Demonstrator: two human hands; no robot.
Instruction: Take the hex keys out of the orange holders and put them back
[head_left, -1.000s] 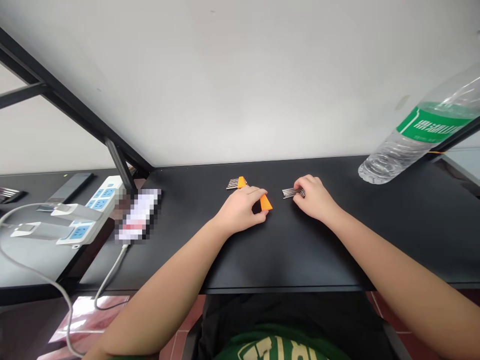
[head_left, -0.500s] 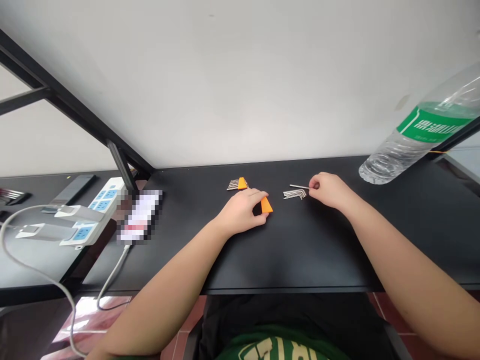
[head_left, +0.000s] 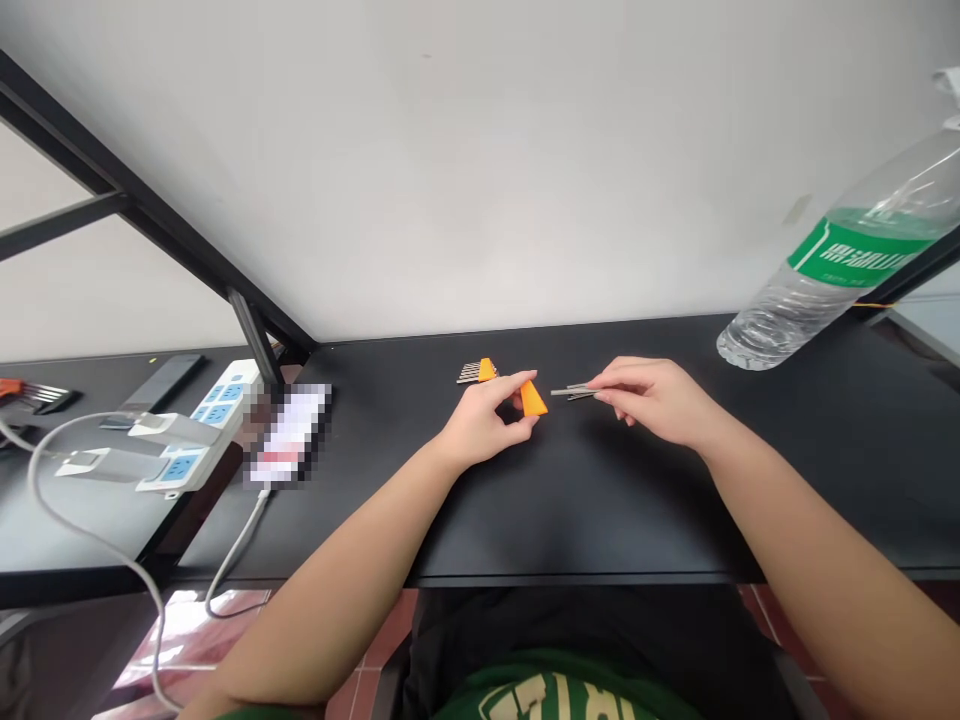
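Observation:
My left hand (head_left: 487, 415) pinches an orange hex key holder (head_left: 534, 399) between thumb and fingers. Beside it, my right hand (head_left: 649, 395) grips a metal hex key (head_left: 571, 392), whose straight end points left at the holder with a small gap between them. Several loose hex keys (head_left: 579, 398) lie on the black table under the right fingers, mostly hidden. Just behind my left hand rests a second orange holder (head_left: 487, 369) with several hex keys (head_left: 469, 373) sticking out to the left.
A large water bottle (head_left: 817, 270) with a green label stands at the back right. To the left are a phone (head_left: 289, 435) on a cable, a white power strip (head_left: 217, 410) with plugged-in chargers, and a black metal frame post (head_left: 255, 335). A wall (head_left: 525, 180) rises behind the table.
My right hand has moved left with the hex key, bringing it over the loose keys and close to the orange holder. The left hand has tilted the holder slightly.

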